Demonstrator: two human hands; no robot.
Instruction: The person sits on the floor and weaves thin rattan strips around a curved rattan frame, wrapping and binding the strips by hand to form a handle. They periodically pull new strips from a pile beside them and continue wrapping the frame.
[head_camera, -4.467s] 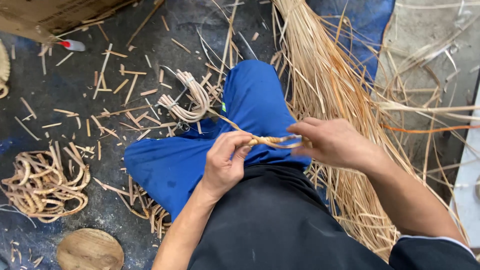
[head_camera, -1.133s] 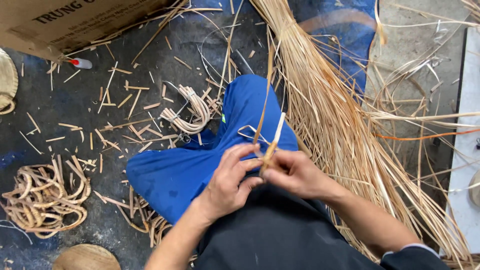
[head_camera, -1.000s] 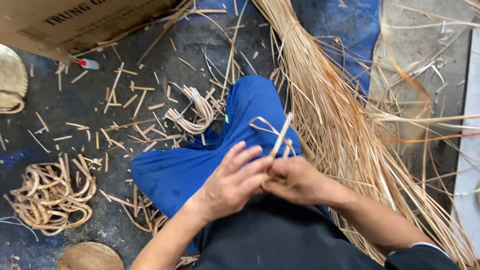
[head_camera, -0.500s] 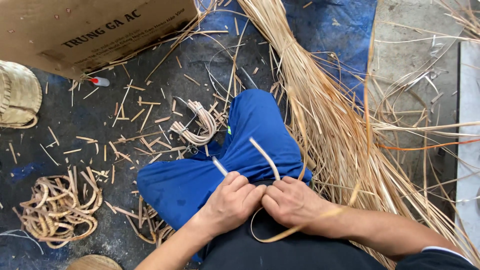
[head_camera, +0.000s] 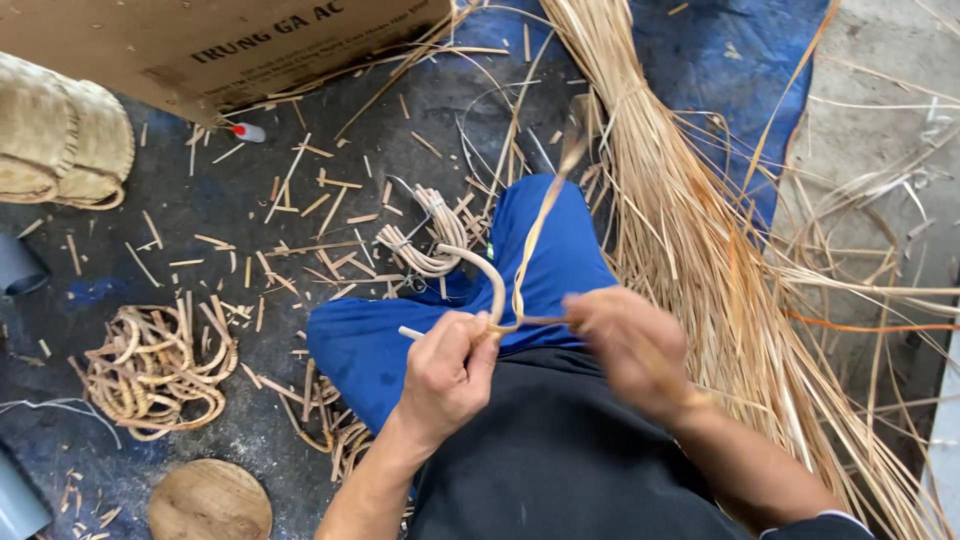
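2 hands (head_camera: 545, 365), 1 cardboard box (head_camera: 230, 45).

A pale, thick rattan cane (head_camera: 490, 285) bent into a hook arches over the blue-trousered knee, its cut end poking out toward nine o'clock, while a thin flat yellow-tan strip (head_camera: 535, 235) rises from it toward one o'clock, blurred near its top

We see one package: a brown cardboard box (head_camera: 200, 45) with dark printed lettering, top left on the floor, beside woven baskets (head_camera: 60, 145).
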